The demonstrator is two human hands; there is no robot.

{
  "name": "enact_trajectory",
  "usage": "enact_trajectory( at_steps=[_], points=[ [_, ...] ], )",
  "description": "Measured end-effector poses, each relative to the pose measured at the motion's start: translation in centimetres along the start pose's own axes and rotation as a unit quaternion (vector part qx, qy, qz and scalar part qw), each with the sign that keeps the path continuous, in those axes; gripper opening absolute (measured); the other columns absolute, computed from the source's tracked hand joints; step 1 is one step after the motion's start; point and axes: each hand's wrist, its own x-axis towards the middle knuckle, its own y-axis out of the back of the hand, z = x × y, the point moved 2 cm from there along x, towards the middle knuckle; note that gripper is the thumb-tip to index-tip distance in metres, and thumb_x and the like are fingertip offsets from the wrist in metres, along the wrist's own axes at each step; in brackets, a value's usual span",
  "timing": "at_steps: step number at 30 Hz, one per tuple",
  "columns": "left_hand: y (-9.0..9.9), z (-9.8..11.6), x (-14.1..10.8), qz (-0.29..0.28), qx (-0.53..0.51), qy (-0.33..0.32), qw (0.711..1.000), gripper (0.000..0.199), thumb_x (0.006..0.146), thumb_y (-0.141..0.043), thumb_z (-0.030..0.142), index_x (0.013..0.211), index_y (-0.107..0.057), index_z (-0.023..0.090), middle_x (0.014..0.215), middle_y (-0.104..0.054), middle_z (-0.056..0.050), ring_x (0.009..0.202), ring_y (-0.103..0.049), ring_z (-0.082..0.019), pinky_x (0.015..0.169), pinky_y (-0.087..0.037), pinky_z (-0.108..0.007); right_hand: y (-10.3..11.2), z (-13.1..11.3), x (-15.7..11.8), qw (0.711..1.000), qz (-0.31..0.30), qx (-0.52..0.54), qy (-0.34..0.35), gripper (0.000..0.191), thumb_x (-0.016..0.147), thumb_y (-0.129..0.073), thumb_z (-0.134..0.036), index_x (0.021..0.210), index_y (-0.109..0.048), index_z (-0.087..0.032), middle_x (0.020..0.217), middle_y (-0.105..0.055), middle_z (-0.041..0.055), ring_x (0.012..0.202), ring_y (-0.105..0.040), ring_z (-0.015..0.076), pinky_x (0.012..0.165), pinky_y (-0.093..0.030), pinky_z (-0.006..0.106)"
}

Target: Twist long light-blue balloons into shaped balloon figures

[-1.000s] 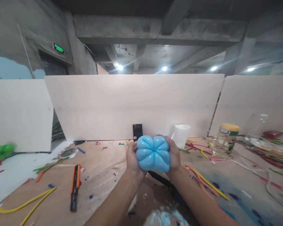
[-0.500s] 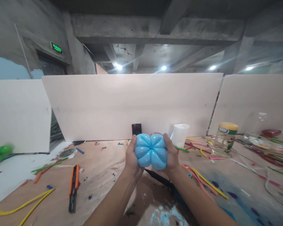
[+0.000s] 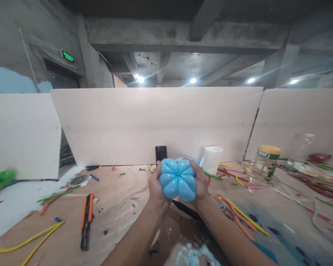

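Note:
A light blue balloon flower (image 3: 178, 181), twisted into several rounded petals around a pinched centre, is held up above the table in front of me. My left hand (image 3: 156, 186) wraps around its left side, thumb at the upper left petal. From the right, my right hand (image 3: 200, 183) grips it the same way, with the thumb near the top. The fingers behind the balloon are hidden. Below the flower a black pointed tool (image 3: 187, 210) shows partly between my forearms, its far end covered by the right one.
A phone (image 3: 161, 153) and a white paper roll (image 3: 212, 159) stand by the white board (image 3: 155, 125). An orange-black utility knife (image 3: 86, 221) lies left. Uninflated balloons (image 3: 238, 214) and a yellow-lidded bottle (image 3: 266, 166) are on the right; green balloons (image 3: 1, 178) sit far left.
The balloon flower and both hands have shifted very slightly, with the right thumb a little further left on it. The grip is the same.

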Motion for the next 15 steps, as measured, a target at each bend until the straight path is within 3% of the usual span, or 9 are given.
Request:
enact_trajectory(
  at_steps=[3,8,15],
  points=[
    [0.2,0.0,0.3,0.009,-0.016,-0.026,0.999,0.013,0.074,-0.060,0.026,0.073,-0.063,0.013,0.071,-0.067,-0.006,0.074,-0.066,-0.022,0.078,-0.052,-0.034,-0.2,0.2,0.0,0.999,0.016,0.036,-0.025,0.024,0.066,-0.069,-0.040,0.077,-0.068,-0.019,0.074,-0.068,0.0011,0.071,-0.062,0.0194,0.072,-0.052,0.033],
    [0.5,0.3,0.4,0.025,-0.002,-0.058,0.998,0.015,0.074,-0.062,0.025,0.085,-0.063,0.015,0.069,-0.066,-0.002,0.064,-0.064,-0.017,0.073,-0.051,-0.031,-0.6,0.1,-0.1,0.998,-0.021,0.040,-0.039,0.025,0.065,-0.069,-0.042,0.076,-0.069,-0.019,0.071,-0.068,0.0013,0.072,-0.064,0.0213,0.073,-0.052,0.034],
    [0.7,1.2,0.2,-0.012,0.049,-0.066,0.997,0.028,0.075,-0.062,0.032,0.098,-0.062,0.015,0.087,-0.069,-0.007,0.079,-0.066,-0.021,0.075,-0.051,-0.032,-1.1,-0.6,-0.7,0.996,-0.031,0.023,-0.077,0.026,0.066,-0.070,-0.042,0.079,-0.068,-0.020,0.072,-0.069,0.0005,0.072,-0.065,0.0223,0.071,-0.053,0.036]
  ],
)
